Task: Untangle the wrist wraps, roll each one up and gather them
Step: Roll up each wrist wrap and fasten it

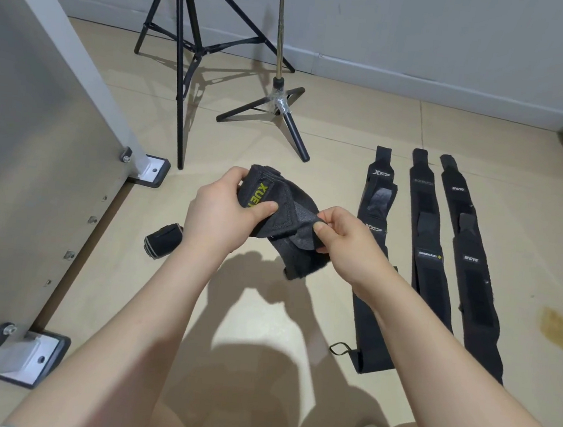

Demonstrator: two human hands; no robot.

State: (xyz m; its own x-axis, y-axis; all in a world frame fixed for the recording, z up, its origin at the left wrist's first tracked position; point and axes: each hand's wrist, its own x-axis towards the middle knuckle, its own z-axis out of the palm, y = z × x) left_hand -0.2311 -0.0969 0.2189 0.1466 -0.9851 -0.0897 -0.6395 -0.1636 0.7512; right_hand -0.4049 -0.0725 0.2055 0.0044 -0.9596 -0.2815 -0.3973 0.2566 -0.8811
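Wrist wraps are spread over the floor in front of you: 3 lie flat and straight side by side on your right, the nearest just beside your right forearm, then the middle one and the far one. 1 rolled wrap sits by your left wrist. The wrap in your hands is held above the floor. Your left hand grips the half-wound bundle, thumb pressed on the yellow lettering; your right hand pinches the loose flap between thumb and fingers. The tail hanging below looks like the hook-and-loop end, though it is too dark to be sure. If so, it could catch on the fabric early and lock a crooked roll. Ease the left thumb and the coil may spring open. Keep tension even, or the roll will cone out sideways.
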